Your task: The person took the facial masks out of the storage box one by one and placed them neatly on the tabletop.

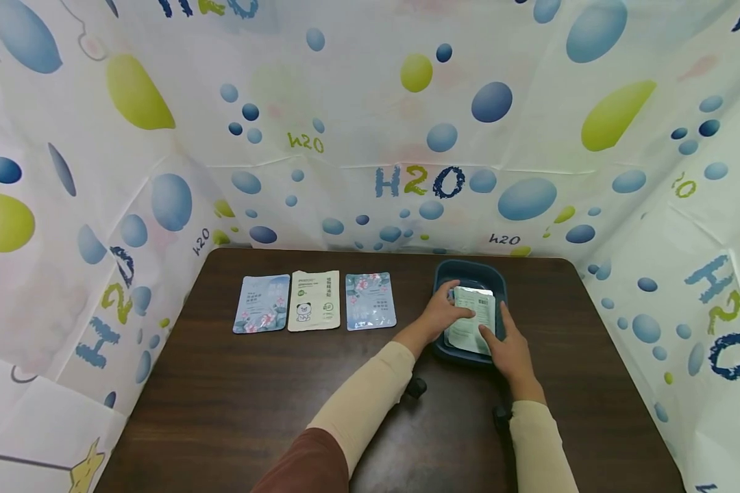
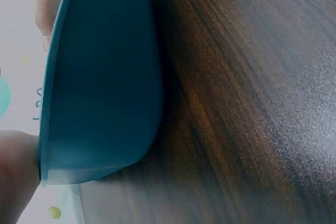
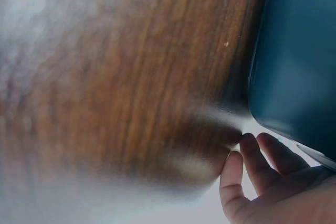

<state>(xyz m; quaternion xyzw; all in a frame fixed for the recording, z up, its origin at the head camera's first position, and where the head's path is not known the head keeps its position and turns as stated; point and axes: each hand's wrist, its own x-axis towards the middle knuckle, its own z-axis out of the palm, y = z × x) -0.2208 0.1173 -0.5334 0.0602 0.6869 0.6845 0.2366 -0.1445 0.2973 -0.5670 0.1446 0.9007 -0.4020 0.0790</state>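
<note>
A pale green sachet (image 1: pixel 476 311) with printed text lies over other packets in a dark blue plastic basket (image 1: pixel 439 274). My left hand (image 1: pixel 440 311) reaches over the basket's left rim and grips the sachet's left side, its thumb across the front and index finger at the top corner. At the sachet's right side is my right hand (image 1: pixel 510 346), thumb on its face and index finger stretched up along the basket's right rim. The right wrist view shows fingers (image 3: pixel 257 163) of that hand outside the basket, loosely extended. The basket wall (image 2: pixel 105 77) hides most of the left hand's grip in the left wrist view.
Left of the basket, a blue floral sachet (image 1: pixel 262 305), a cream sachet with a bear (image 1: pixel 314 301) and another blue floral sachet (image 1: pixel 371 301) lie in a row on the dark wooden table (image 1: pixel 222 411). Behind hangs a white sheet (image 1: pixel 358 82) printed with bubbles.
</note>
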